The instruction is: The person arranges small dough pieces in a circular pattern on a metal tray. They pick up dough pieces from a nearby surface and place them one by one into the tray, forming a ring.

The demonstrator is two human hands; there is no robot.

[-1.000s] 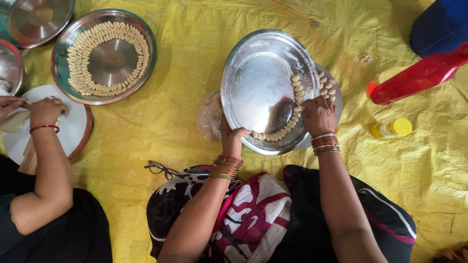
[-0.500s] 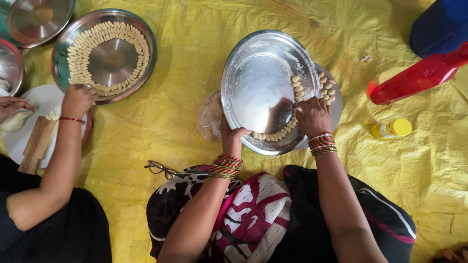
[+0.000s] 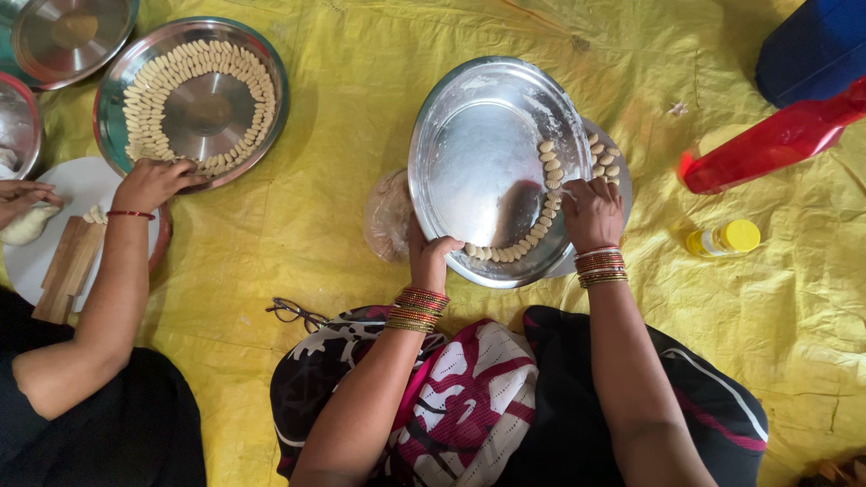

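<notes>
- Fingers [image 3: 431,245] of the left hand [image 3: 429,260] were curled over the near rim of the steel plate [image 3: 478,162], thumb on top, clamping it. Judgement: that grip kept the plate tipped up on its near-left side so the right side sat lower within reach.
- Right hand [image 3: 591,212] was closed down on the plate's right edge, fingertips pinched at the row of dough pieces [image 3: 547,171]. Could not tell whether one piece sat between the fingertips; they were hidden from above.
- Plate sat in front of the person's lap, on the yellow sheet [image 3: 343,207], partly over a second flat plate [image 3: 621,176] that also carried a few pieces.
- Dough pieces: small, pale, oval, ridged, laid touching side by side in a single arc along the right and near rim. Centre and left of the plate were bare, shiny metal. Judgement: rim-first layout kept pieces apart from the middle and unstacked.
- Clear bag of dough [image 3: 388,215] lay just beside the plate's left edge, partly under it.
- Co-worker's hand [image 3: 155,180] rested on the rim of another steel plate [image 3: 117,72], already ringed with two rows of the same pieces.
- Eyeglasses [image 3: 293,313] lay on the sheet near the left knee; red bottle [image 3: 767,144] and small yellow-capped bottle [image 3: 724,239] stood well apart to the right.
</notes>
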